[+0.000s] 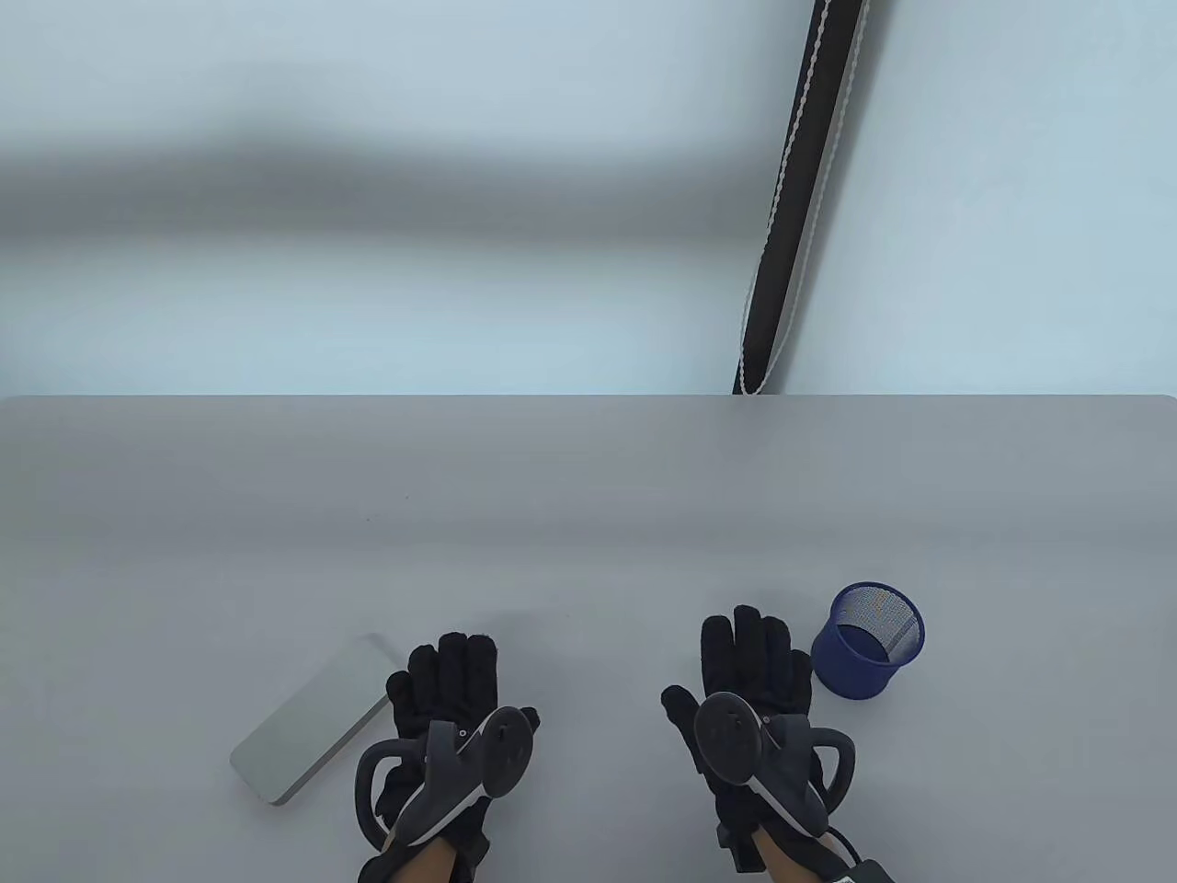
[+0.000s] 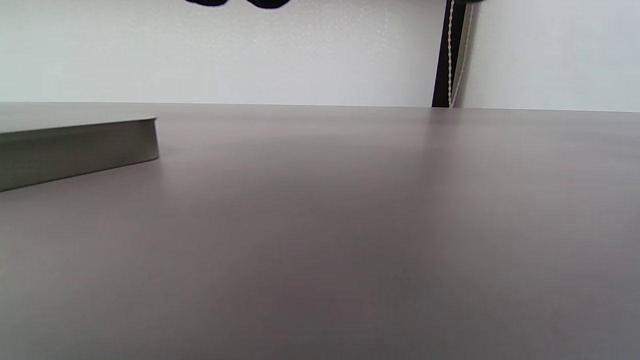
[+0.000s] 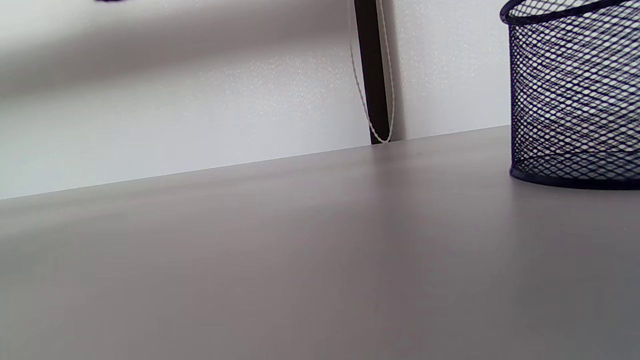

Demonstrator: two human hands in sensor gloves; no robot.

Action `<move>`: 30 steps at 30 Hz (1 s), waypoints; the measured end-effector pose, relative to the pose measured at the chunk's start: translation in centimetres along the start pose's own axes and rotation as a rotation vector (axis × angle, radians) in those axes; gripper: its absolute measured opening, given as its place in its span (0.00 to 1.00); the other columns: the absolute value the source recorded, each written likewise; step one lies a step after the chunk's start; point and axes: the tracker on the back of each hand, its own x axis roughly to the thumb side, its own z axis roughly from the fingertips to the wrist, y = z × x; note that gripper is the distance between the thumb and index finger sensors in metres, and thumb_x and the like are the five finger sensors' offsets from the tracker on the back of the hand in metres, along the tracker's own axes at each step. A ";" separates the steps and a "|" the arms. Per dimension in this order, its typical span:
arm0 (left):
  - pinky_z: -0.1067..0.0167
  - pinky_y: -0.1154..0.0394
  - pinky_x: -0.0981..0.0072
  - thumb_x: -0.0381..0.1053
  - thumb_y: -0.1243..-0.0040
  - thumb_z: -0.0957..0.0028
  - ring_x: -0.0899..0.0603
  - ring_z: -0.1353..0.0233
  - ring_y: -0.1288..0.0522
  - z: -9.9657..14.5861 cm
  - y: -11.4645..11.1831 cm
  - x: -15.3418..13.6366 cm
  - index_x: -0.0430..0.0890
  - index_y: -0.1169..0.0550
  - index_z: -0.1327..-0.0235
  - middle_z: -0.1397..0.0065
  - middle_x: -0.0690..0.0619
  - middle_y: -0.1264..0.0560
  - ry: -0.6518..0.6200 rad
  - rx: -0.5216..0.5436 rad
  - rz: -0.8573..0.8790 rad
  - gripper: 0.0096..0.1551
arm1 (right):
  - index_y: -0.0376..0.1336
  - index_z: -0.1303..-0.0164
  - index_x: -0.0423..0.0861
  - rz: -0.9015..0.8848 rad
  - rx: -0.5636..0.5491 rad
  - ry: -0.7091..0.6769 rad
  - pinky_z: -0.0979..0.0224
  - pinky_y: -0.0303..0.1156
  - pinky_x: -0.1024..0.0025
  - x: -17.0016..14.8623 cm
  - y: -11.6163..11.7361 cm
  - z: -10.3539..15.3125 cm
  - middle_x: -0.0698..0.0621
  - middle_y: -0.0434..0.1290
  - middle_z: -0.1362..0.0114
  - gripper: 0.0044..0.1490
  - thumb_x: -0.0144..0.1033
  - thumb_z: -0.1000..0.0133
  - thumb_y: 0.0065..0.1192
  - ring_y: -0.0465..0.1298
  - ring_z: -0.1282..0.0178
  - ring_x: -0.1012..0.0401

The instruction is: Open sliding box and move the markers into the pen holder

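Observation:
A flat grey sliding box [image 1: 308,722] lies closed on the table at the near left, angled; its side wall shows in the left wrist view [image 2: 75,150]. A blue mesh pen holder [image 1: 869,639] stands upright at the near right, also at the right edge of the right wrist view [image 3: 575,95]. My left hand [image 1: 451,685] rests flat on the table just right of the box, fingers straight, holding nothing. My right hand [image 1: 749,667] lies flat just left of the pen holder, holding nothing. No markers are visible.
The grey table [image 1: 588,515] stretches back to a pale wall. A dark vertical strip with a bead cord [image 1: 795,198] hangs behind the table's far edge at the right.

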 end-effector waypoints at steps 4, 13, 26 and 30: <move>0.24 0.47 0.28 0.71 0.65 0.40 0.23 0.17 0.47 0.0 0.0 -0.1 0.40 0.54 0.12 0.10 0.34 0.50 0.001 0.000 0.005 0.53 | 0.39 0.22 0.51 0.004 0.009 0.002 0.19 0.40 0.39 0.0 0.0 0.0 0.46 0.34 0.18 0.51 0.63 0.51 0.45 0.38 0.16 0.46; 0.24 0.48 0.28 0.72 0.63 0.42 0.23 0.16 0.48 -0.2 0.0 -0.5 0.41 0.54 0.11 0.09 0.34 0.50 -0.002 0.010 -0.001 0.55 | 0.40 0.22 0.51 0.016 0.024 0.006 0.20 0.40 0.38 -0.1 -0.1 0.1 0.45 0.35 0.18 0.51 0.63 0.51 0.45 0.38 0.16 0.45; 0.24 0.50 0.25 0.79 0.61 0.48 0.22 0.15 0.51 -0.4 1.2 -3.8 0.41 0.56 0.10 0.08 0.34 0.53 0.080 0.012 0.015 0.63 | 0.40 0.22 0.51 0.022 0.045 -0.001 0.20 0.39 0.38 0.0 0.0 0.1 0.45 0.35 0.18 0.51 0.63 0.51 0.46 0.38 0.16 0.45; 0.24 0.53 0.23 0.81 0.60 0.51 0.21 0.15 0.52 -0.5 1.2 -5.6 0.41 0.58 0.11 0.08 0.34 0.55 0.151 -0.032 -0.003 0.67 | 0.40 0.22 0.51 0.023 0.050 -0.006 0.20 0.39 0.38 0.0 0.0 0.1 0.45 0.35 0.18 0.51 0.63 0.52 0.46 0.38 0.16 0.45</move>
